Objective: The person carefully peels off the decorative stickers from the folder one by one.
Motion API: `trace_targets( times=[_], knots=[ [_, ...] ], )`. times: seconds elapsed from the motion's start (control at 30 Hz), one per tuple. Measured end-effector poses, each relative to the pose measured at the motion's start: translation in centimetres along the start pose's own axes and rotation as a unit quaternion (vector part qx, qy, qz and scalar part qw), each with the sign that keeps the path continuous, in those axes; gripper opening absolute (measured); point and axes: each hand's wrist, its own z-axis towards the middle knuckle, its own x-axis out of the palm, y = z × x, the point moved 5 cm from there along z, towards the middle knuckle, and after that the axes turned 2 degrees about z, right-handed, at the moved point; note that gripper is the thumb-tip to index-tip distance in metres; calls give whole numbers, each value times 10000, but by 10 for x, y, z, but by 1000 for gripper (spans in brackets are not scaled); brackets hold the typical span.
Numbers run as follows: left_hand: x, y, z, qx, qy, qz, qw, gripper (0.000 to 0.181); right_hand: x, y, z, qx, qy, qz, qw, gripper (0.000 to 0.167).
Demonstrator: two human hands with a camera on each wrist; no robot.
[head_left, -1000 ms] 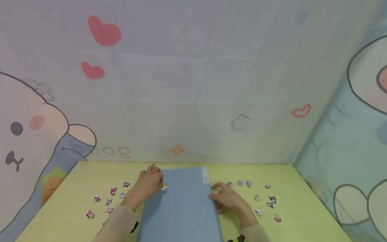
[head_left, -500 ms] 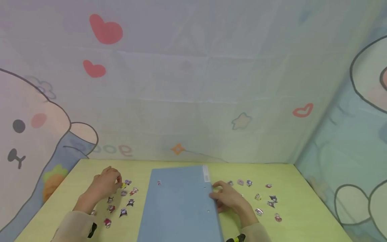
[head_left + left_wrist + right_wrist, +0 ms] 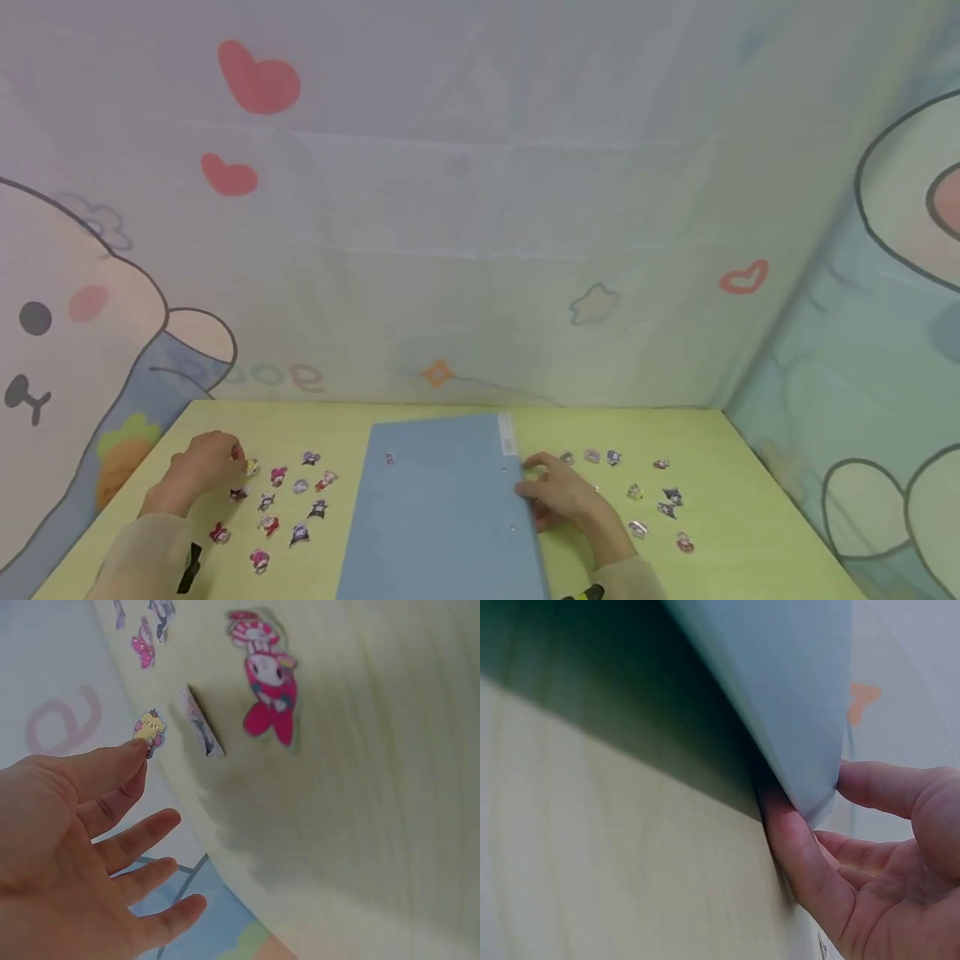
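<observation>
My left hand [image 3: 198, 468], at the table's left, pinches a small yellow cartoon sticker [image 3: 151, 729] between thumb and index finger. The other fingers spread loosely in the left wrist view. Near it on the table lie a pink rabbit-like sticker [image 3: 270, 686] and a sticker seen almost edge-on [image 3: 200, 722]. A blue folder [image 3: 446, 517] lies in the middle, bearing one small sticker [image 3: 389, 458] near its upper left. At the folder's right edge my right hand [image 3: 558, 496] grips it, with fingers on both sides of the edge in the right wrist view.
Several stickers, such as a pink one [image 3: 259, 561], are spread left of the folder. More, including a red-and-white one [image 3: 685, 542], lie to its right. The yellow-green table [image 3: 742, 500] meets a printed cloth backdrop [image 3: 480, 208] behind.
My left hand has moved left, from above the folder's upper left to the table's left side, carrying the yellow sticker. The right hand stays at the folder's edge.
</observation>
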Motion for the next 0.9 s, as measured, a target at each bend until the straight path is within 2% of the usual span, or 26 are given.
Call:
trace_targets(
  times=[0.2, 0.43, 0.67, 0.9],
  knots=[
    [9, 4, 5, -81, -99, 69, 9999, 29, 2, 0, 1, -31, -10, -59, 10000, 55],
    [10, 6, 4, -315, 76, 151, 9994, 20, 4, -1, 1, -5, 36, -36, 10000, 55],
    [10, 10, 4, -284, -16, 176, 9994, 13, 4, -1, 1, 17, -5, -101, 9999, 55],
    [9, 9, 3, -265, -46, 248, 9993, 10, 5, -1, 0, 52, 0, -79, 10000, 55]
  ],
)
